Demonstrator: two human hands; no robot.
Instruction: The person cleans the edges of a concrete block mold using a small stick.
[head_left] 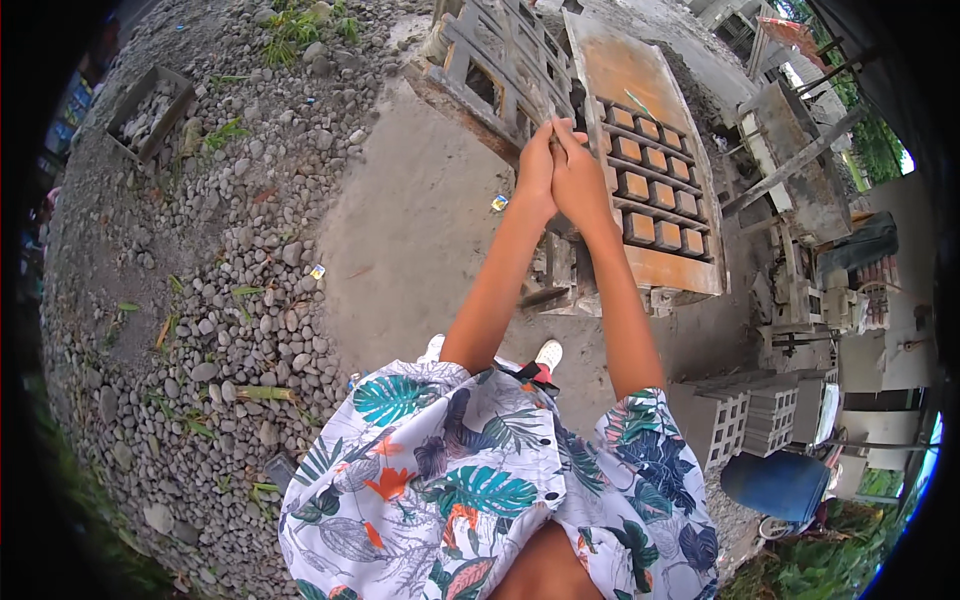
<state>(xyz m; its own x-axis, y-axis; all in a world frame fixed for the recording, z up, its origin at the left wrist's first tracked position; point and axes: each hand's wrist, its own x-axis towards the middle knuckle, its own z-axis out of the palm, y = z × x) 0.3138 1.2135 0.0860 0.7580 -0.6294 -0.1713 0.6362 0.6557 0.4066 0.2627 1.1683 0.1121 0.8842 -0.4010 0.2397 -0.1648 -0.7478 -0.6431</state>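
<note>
My left hand (537, 168) and my right hand (580, 178) are pressed together in front of me, fingers closed against each other. Whatever may lie between them is hidden. A grey bar-like shape runs away from the fingertips over a grey metal frame with openings (470, 75); I cannot tell whether I hold it. Just right of my hands lies a rusty block-mould plate (675, 268), with rows of square orange-brown blocks (633, 186) set between dark bars. A thin pale green strip (637, 103) rests near its far end.
Loose stones (230, 330) cover the left side. Grey hollow blocks (720, 420) are stacked at right, beside a blue drum (775, 485). A wooden pole (800, 160) slants near a grey metal trough (790, 140). A box of stones (150, 115) sits far left.
</note>
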